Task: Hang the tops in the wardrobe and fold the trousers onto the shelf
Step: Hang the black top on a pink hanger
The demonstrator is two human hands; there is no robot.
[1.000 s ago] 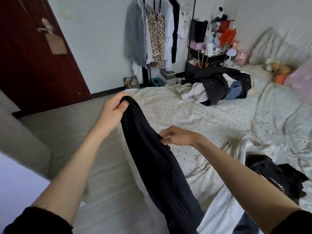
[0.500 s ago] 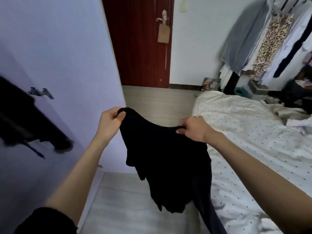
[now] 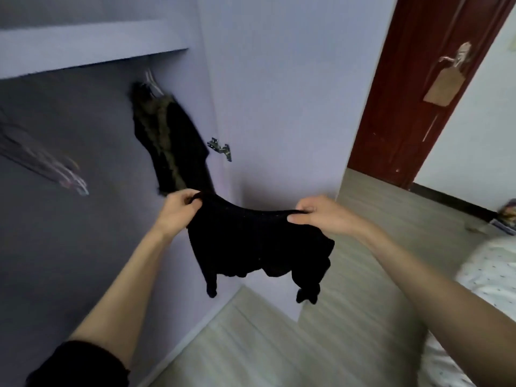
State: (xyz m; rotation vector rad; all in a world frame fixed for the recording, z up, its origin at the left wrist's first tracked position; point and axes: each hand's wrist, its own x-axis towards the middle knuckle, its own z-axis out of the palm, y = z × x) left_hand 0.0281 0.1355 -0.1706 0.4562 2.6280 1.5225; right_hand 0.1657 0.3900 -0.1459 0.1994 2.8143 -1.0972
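A person's left hand [image 3: 178, 209] and right hand [image 3: 321, 215] each grip one end of the top edge of a black knitted garment [image 3: 257, 244], fingers curled over the fabric. The garment is held in the air in front of the open pale lilac wardrobe [image 3: 265, 93], its upper edge stretched roughly level between the two hands and its body hanging down toward the pale wood-look floor [image 3: 279, 350], two loose ends dangling lowest. The corner of a white dotted bed [image 3: 485, 272] lies to the right of the wardrobe. Inside the wardrobe, behind the left hand, a dark fuzzy garment with an olive panel [image 3: 164, 141] hangs on a pale hanger [image 3: 152, 79] below the lilac shelf [image 3: 92, 48]; blurred empty hangers [image 3: 64, 174] sit further left. A metal hinge [image 3: 220, 148] is fixed to the wardrobe's side panel. Beyond the wardrobe stands a dark red door [image 3: 418, 93], a brown paper tag [image 3: 444, 85] hanging from its handle; any writing on it is unreadable.
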